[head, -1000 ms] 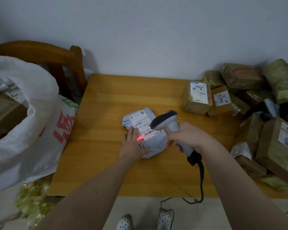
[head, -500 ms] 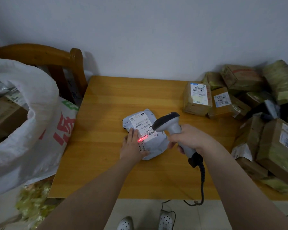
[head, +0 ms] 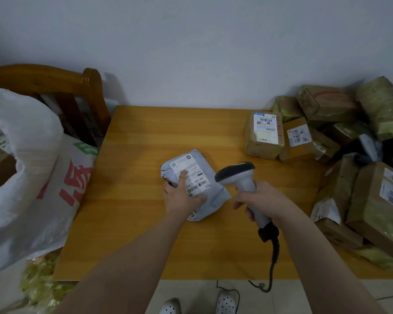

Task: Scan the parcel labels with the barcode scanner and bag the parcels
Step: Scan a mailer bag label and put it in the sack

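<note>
On the table point(head: 145, 245), the parcel point(head: 212, 201) pinned under a flat left hand point(head: 182, 198) could be dropped if lifted so loosely, the scanner point(head: 238, 175) being gripped by the right hand point(head: 266, 200).

Single view, head-worn, wide-angle. We look forward and steeply down onto the counter point(head: 145, 234) from close above its near edge, facing the wall point(head: 191, 53) behind its far edge.

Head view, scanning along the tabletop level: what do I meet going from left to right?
Left to right: white woven sack with red print → grey plastic mailer parcel with a white label → grey and black handheld barcode scanner → pile of brown cardboard boxes.
</note>
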